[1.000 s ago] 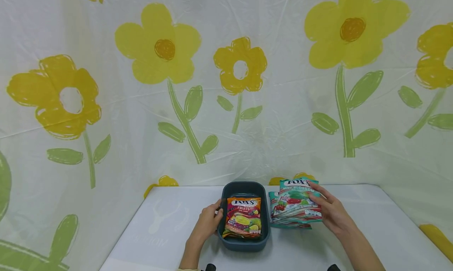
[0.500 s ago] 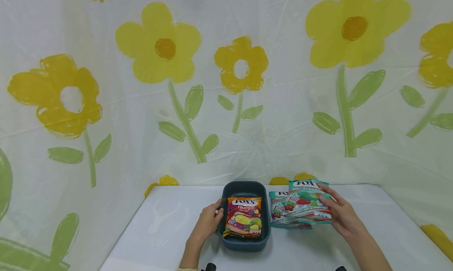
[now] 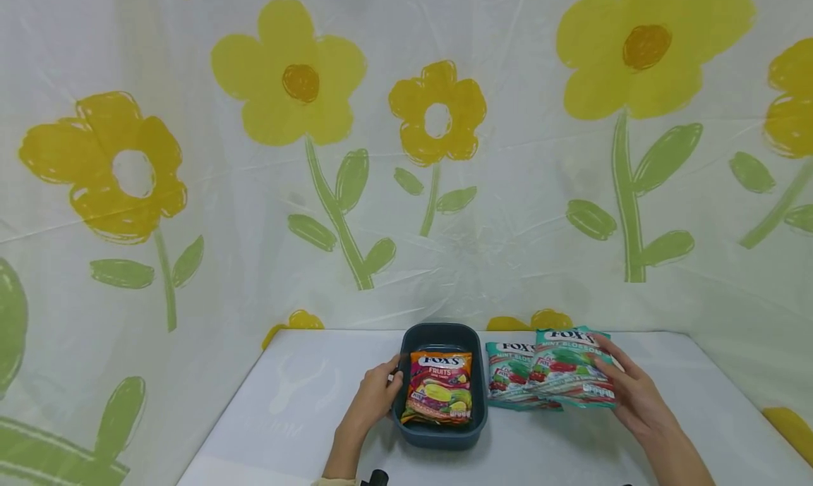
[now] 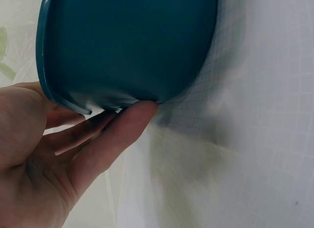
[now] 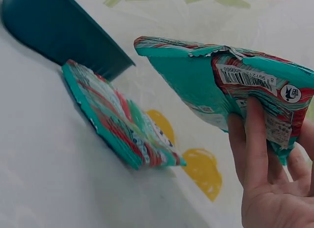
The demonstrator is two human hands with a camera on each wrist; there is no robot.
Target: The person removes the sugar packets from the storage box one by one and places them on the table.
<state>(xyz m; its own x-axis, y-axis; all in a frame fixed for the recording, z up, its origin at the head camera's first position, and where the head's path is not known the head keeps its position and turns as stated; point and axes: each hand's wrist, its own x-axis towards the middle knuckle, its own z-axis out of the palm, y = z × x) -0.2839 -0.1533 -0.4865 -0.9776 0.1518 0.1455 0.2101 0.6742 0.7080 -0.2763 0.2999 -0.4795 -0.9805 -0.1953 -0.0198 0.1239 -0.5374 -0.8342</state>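
My left hand (image 3: pixel 373 396) grips the left side of a dark blue-green plastic bin (image 3: pixel 441 441); in the left wrist view its thumb (image 4: pixel 117 135) presses the outer wall. Inside the bin lie orange-and-red bags of fruit candy (image 3: pixel 438 391), stacked flat. My right hand (image 3: pixel 635 394) holds a teal bag of mint candy (image 3: pixel 568 373) by its right edge. The right wrist view shows the fingers (image 5: pixel 256 144) against this bag's back, near the barcode, with the bag raised off the table. Another teal mint candy bag (image 3: pixel 508 377) lies just right of the bin, partly covered by the held one.
The white table (image 3: pixel 286 415) ends at a white plastic curtain (image 3: pixel 495 267) printed with yellow flowers, close behind the bin. In the right wrist view, the lying candy bag (image 5: pixel 117 120) sits right beside the bin's wall (image 5: pixel 64 37).
My right hand has moved the mint candy bag to the right, uncovering more of the bag lying beneath. The left hand and bin stay put. The head view has shifted slightly.
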